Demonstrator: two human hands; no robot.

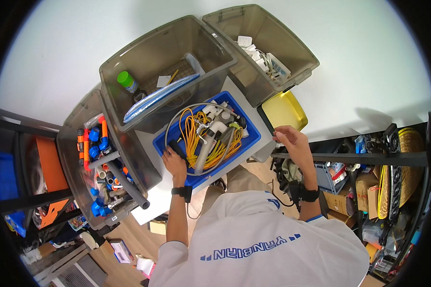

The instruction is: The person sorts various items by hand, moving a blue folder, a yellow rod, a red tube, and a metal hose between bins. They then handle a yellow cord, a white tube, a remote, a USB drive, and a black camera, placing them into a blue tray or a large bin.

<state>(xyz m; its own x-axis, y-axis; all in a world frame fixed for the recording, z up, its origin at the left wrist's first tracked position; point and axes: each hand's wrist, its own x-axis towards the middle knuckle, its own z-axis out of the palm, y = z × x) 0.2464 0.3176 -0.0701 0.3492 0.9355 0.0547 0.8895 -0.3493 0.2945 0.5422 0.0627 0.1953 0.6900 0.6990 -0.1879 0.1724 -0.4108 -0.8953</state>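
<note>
My left hand [175, 162] is closed around a black handle-like piece [177, 148] at the left end of a blue tray [252, 137]. Inside the tray lie a coil of yellow cord [191, 131], a grey pipe with a white elbow [207, 150], metal and white fittings, and a grey flexible hose [167, 128] that loops over the rim. My right hand [294, 143] is at the near corner of a yellow box [285, 112]. Its thumb and fingers come together in a pinch there; whatever is between the fingertips, if anything, is too small to make out.
Beyond the tray stands a grey bin [167, 45] with a green-capped bottle [126, 80]. Another bin [244, 21] holds white adapters and cables. At left, a third bin [146, 167] carries pipes and blue and orange fittings. Cluttered shelves flank the white table [151, 205].
</note>
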